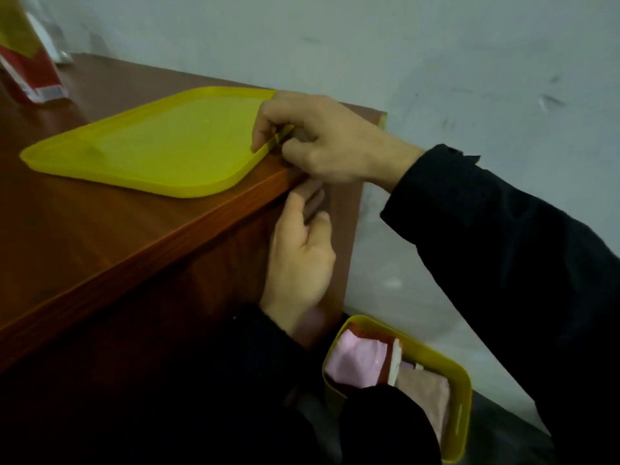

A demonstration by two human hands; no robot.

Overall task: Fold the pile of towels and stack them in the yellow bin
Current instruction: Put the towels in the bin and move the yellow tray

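A dull brown-pink towel [342,223] hangs down the side of the wooden table [100,236], at its right corner. My right hand [328,142] pinches the towel's top edge at the rim of a flat yellow tray [151,152], with the thumb lying on the tray. Lower down, my left hand [298,263] grips the hanging towel, its fingers curled round the cloth just under the table edge. The yellow bin [459,417] stands on the floor at the lower right. It holds pink towels [355,364] and a red one; my dark sleeve hides part of them.
A red and yellow box [30,68] stands at the table's far left corner. A grey wall [469,78] runs close behind the table and the bin. My dark sleeves fill the lower frame.
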